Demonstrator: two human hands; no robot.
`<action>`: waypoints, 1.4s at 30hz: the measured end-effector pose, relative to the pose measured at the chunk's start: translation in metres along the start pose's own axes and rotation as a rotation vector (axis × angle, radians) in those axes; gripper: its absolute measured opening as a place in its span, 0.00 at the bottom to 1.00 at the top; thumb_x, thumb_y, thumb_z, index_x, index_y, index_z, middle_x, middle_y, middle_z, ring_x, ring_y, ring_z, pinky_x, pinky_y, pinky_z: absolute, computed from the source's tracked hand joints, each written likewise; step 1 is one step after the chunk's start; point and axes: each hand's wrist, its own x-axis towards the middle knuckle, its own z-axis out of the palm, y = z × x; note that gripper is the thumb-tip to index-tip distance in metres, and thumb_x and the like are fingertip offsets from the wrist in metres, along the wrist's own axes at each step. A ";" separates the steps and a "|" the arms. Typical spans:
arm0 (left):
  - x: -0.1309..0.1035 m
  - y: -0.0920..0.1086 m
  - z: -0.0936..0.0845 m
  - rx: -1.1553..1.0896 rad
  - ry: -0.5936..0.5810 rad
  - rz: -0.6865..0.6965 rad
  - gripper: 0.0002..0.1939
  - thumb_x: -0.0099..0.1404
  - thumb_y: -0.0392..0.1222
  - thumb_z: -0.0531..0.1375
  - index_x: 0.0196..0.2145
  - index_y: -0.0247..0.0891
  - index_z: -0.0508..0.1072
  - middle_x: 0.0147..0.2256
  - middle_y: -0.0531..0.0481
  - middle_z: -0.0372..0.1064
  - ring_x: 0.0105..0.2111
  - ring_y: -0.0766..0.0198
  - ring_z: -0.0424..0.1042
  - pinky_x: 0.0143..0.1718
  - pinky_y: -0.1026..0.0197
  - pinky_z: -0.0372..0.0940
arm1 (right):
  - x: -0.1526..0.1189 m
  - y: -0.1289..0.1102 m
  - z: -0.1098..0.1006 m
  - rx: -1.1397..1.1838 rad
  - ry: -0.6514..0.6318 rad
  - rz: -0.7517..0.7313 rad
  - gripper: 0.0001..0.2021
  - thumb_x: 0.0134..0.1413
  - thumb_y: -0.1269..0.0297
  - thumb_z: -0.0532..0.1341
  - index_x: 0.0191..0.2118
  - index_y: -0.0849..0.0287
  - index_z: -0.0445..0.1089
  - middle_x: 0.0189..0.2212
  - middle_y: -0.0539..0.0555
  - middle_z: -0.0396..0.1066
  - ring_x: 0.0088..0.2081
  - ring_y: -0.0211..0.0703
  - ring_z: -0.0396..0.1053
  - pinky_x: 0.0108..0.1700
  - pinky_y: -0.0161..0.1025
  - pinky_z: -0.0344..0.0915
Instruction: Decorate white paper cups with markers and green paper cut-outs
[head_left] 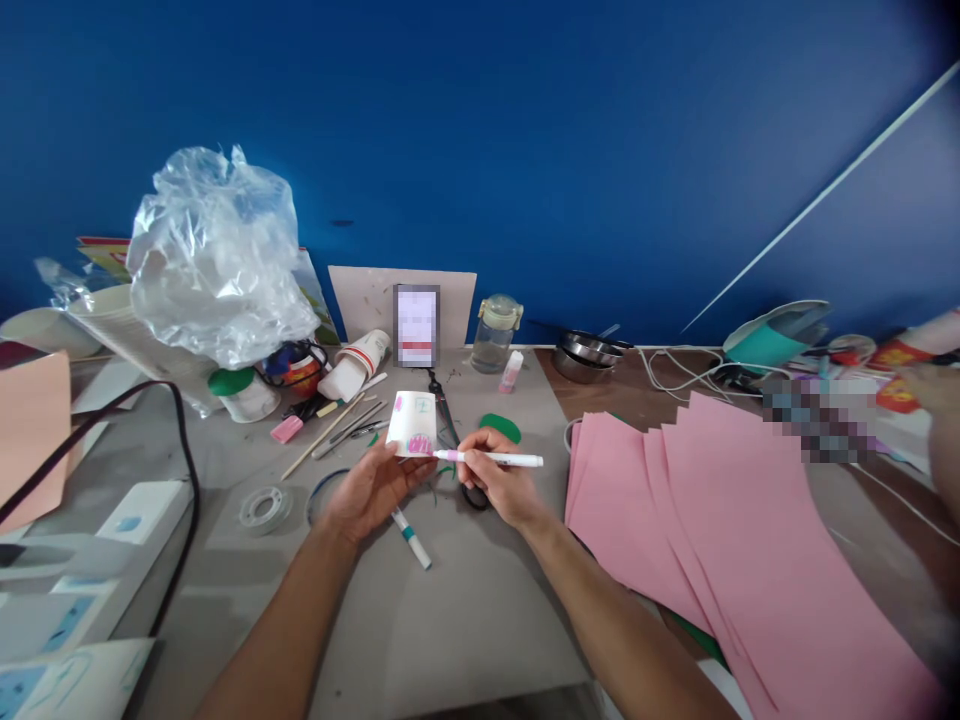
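My left hand (381, 488) holds a white paper cup (412, 420) upside down by its lower edge, fingers around its base. The cup carries pink scribbles and a green outline drawing. In my right hand (496, 474) is a white marker (517, 460) with a pink tip end, which meets the cup's lower right edge. Below the cup, a teal-banded marker (412, 540) lies on the grey mat. Black scissors (474, 496) lie partly hidden behind my right hand.
Pink paper sheets (739, 510) spread at the right. A phone (417, 330), glass jar (496, 335) and glue stick (511, 372) stand at the back. Crumpled plastic (221, 255), tape (264, 509) and a black cable (191, 500) are left. Another person's hand (934, 385) is far right.
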 end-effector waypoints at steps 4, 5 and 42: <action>0.001 -0.002 0.001 0.010 0.005 0.008 0.12 0.57 0.36 0.64 0.40 0.31 0.74 0.38 0.40 0.78 0.39 0.56 0.76 0.47 0.54 0.69 | -0.001 0.002 0.003 0.021 -0.021 0.002 0.10 0.52 0.57 0.63 0.31 0.58 0.66 0.18 0.46 0.67 0.19 0.31 0.59 0.23 0.31 0.54; 0.001 -0.002 0.001 0.014 0.004 0.006 0.12 0.57 0.36 0.64 0.40 0.31 0.75 0.38 0.40 0.78 0.39 0.56 0.76 0.47 0.54 0.69 | 0.000 0.002 0.003 0.022 -0.023 0.001 0.10 0.52 0.57 0.63 0.31 0.58 0.66 0.19 0.46 0.67 0.19 0.31 0.59 0.23 0.31 0.54; 0.000 -0.003 -0.001 0.061 -0.057 0.004 0.23 0.60 0.38 0.62 0.53 0.32 0.69 0.44 0.41 0.77 0.43 0.54 0.75 0.52 0.52 0.66 | 0.006 0.003 0.000 0.191 0.030 0.033 0.12 0.48 0.56 0.65 0.30 0.58 0.66 0.17 0.44 0.68 0.17 0.30 0.57 0.21 0.32 0.52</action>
